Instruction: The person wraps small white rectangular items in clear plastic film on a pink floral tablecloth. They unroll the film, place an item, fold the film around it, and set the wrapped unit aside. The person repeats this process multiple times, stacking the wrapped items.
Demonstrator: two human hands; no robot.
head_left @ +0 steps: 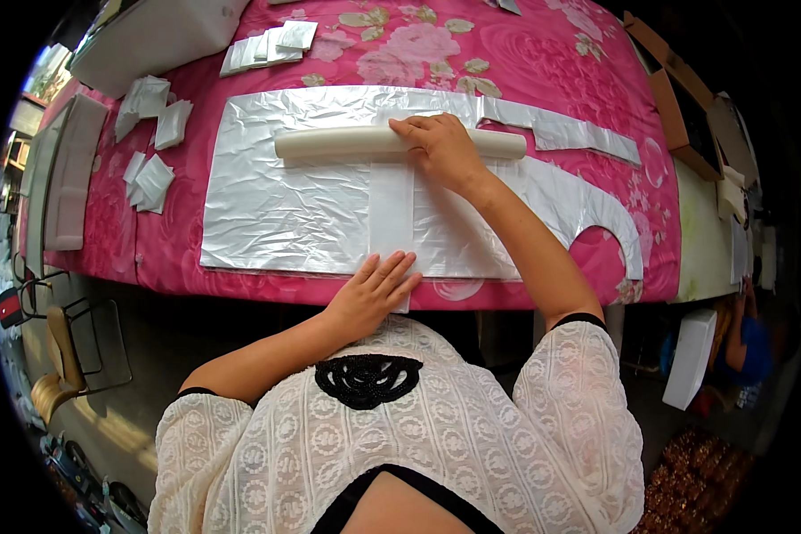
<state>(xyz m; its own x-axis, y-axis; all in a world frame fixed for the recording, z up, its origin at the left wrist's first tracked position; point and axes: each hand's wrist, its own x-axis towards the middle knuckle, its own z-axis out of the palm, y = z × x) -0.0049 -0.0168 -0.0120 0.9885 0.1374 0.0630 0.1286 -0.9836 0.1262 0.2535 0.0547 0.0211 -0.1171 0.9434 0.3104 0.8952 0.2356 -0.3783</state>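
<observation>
A stack of thin white plastic sheets [276,214], cut like aprons with narrow straps and a curved edge at the right, lies on the table. Across it rests a long pale tube [329,142], set roughly parallel to the table's front edge. My right hand [440,149] is closed over the tube right of its middle, fingers bent across its top. A narrow folded white plastic strip [392,209] runs from the tube toward me. Its near end lies under my left hand [378,289], which is flat with fingers stretched out at the front edge.
Small folded white packets [271,46] lie in groups at the back left, with more packets [151,182] nearer. A pink flowered cloth [400,53] covers the table. Open cardboard boxes [685,116] stand at right, a white box [156,40] at far left, and a chair [58,351] below left.
</observation>
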